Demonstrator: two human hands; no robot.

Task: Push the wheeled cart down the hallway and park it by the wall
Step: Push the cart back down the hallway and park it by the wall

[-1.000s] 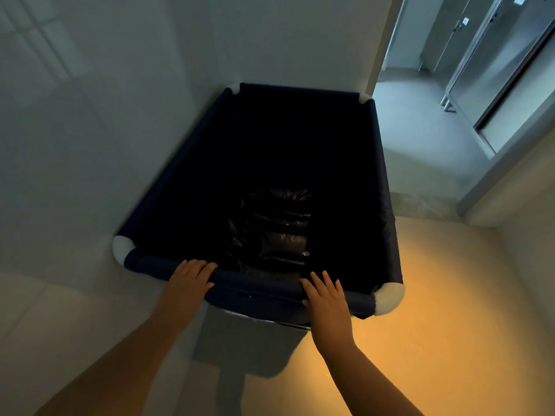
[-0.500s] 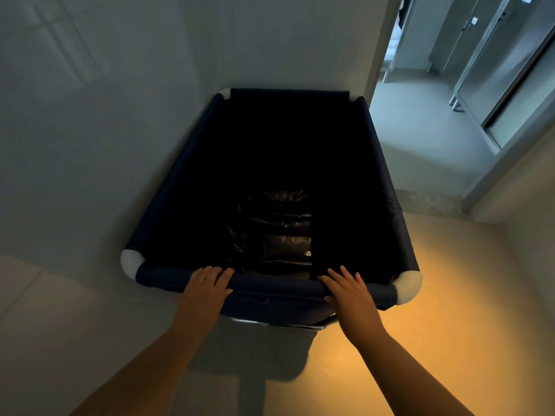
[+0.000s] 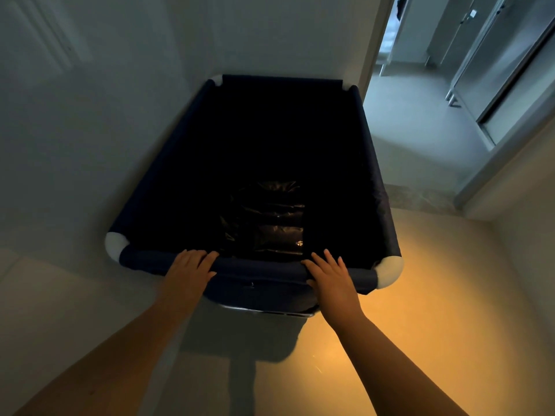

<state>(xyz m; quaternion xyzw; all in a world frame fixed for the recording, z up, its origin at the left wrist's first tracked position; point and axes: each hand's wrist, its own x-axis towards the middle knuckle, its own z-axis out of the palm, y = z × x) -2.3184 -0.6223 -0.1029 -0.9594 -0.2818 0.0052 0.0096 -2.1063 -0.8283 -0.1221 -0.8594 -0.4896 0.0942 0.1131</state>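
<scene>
Ahead: I see the cart (image 3: 372, 163) far edge close against the wall (image 3: 270, 34).
Left: wall just beside its left edge.
Right: open floor (image 3: 444, 280) and doorway (image 3: 420, 85), passable.

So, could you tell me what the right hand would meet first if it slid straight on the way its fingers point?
Probably the black plastic bag inside the cart; the right hand points over the near rim into the dark bin, though depth is unclear.
</scene>
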